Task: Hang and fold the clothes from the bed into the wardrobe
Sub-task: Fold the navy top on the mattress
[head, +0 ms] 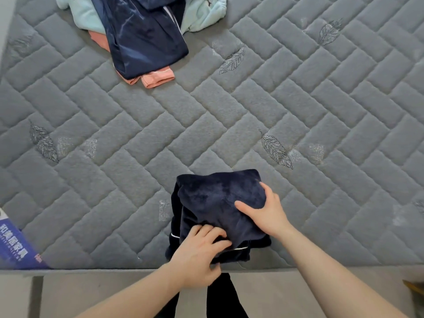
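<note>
A dark blue fuzzy garment [213, 203] is lying folded in a small bundle on the grey quilted bed [229, 115], close to the near edge. It has a thin white line of trim along its lower part.

The left hand [202, 253] is resting on the bottom corner of the bundle. Its fingers are curling into the cloth, so its grip is grasping the garment there. The right hand [263, 214] is lying on the right side of the bundle. Its thumb is pointing across the top of the cloth and its fingers are wrapping round the right edge, so its grip is grasping the garment too.

Far away at the top of the bed, a pile of other clothes is waiting. A shiny navy piece [146, 37] is lying on top, a pale mint fleece [202, 14] is under it, and a pink piece [158, 79] is poking out at the bottom.

A blue box with white writing [16, 244] is sitting at the left edge.
</note>
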